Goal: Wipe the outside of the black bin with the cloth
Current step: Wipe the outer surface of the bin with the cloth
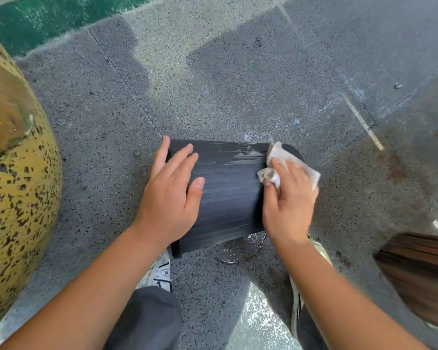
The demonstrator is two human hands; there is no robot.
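The black bin [228, 193] lies on its side on the speckled floor, its ribbed wall facing up, with pale smears near its far edge. My left hand [172, 195] rests flat on the bin's left part, fingers spread, holding nothing. My right hand [288, 203] presses a crumpled whitish cloth [286, 162] against the bin's right end, fingers over the cloth. The bin's opening is hidden from here.
A large yellow speckled rounded body [15, 188] fills the left side, close to the bin. My shoes [159, 271] and dark trousers stand just below the bin. A brown striped object [420, 271] sits at the right edge. Wet patches mark the floor [238, 84].
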